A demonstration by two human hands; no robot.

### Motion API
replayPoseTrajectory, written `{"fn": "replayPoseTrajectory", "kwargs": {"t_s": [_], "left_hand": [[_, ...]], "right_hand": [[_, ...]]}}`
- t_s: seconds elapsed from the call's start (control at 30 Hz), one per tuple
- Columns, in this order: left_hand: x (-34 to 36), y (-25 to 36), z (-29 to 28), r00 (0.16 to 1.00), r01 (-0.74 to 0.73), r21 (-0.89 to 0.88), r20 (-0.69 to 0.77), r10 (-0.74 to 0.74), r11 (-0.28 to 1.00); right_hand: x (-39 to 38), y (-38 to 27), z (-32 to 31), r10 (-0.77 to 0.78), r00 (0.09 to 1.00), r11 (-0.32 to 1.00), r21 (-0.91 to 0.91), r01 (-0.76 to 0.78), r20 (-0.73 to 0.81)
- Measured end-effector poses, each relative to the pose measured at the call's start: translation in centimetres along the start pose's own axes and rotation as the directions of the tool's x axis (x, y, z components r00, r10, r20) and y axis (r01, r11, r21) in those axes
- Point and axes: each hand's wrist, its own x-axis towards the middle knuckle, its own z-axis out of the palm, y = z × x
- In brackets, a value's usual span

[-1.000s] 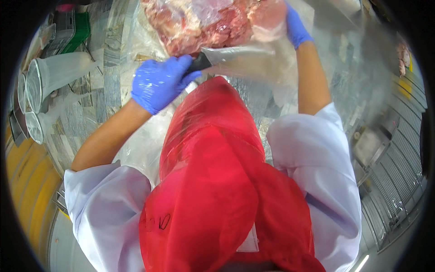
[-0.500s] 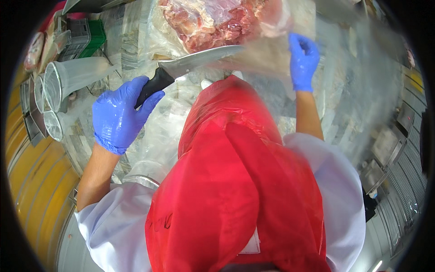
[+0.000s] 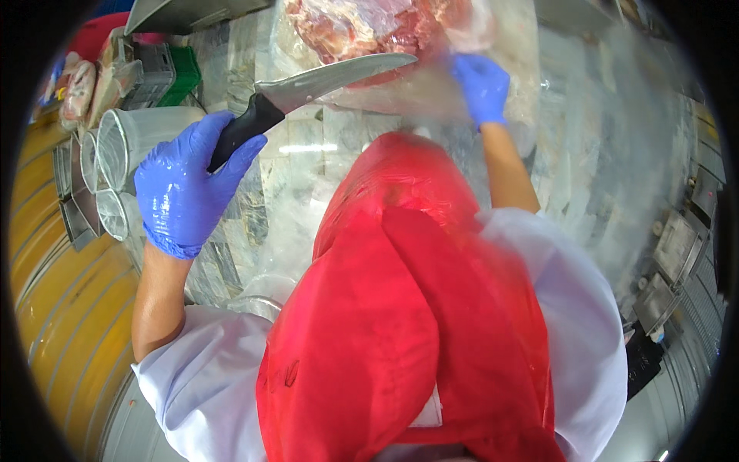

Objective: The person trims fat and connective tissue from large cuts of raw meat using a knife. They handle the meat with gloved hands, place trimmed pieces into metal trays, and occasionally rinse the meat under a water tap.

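A large lump of raw red meat with pale fat and clear film rests on a pale board at the top of the view. My left hand in a blue glove grips the black handle of a large knife; its blade points rightward over the meat's near edge. At the board's right side, beside the meat, my right hand, also gloved, has curled fingers. What they hold, if anything, is blurred by a hazy see-through layer.
At the left stand clear tubs, a green crate, a grey crate and wrapped meat pieces, with yellow racking below. Metal trays and wire racks are at the right.
My left hand has moved left with the knife, whose blade now shows fully. My right hand came down from the meat's far right, then shifted leftward and slightly up.
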Motion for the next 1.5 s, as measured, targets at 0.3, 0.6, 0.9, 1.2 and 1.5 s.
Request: {"fn": "replayPoseTrajectory", "kwargs": {"t_s": [0.3, 0.6, 0.9, 1.2, 1.5], "left_hand": [[10.4, 0.7, -1.5, 0.98, -0.197, 0.146, -0.008, 0.2, 0.97], [20.9, 3.1, -2.4, 0.878, -0.47, 0.3, 0.259, 0.403, 0.83], [24.5, -4.9, 1.3, 0.886, -0.296, 0.071, 0.393, 0.246, 0.953], [20.2, -9.9, 9.1, 0.988, -0.078, -0.178, 0.116, 0.1, 0.981], [18.6, -10.7, 15.4, 0.979, -0.173, -0.281, -0.156, 0.133, 0.944]], "right_hand": [[3.0, 1.0, -1.4, -0.19, 0.945, 0.981, -0.084, 0.173, -0.266], [8.4, -0.4, 1.5, -0.041, 0.979, 0.965, 0.246, 0.091, -0.201], [15.5, 2.7, 3.6, -0.215, 0.973, 0.902, 0.364, 0.23, -0.082], [22.8, 0.6, 4.6, -0.566, 0.772, 0.792, -0.072, 0.607, 0.29], [27.8, 2.1, 4.9, -0.145, 0.872, 0.921, 0.385, -0.052, 0.467]]}}
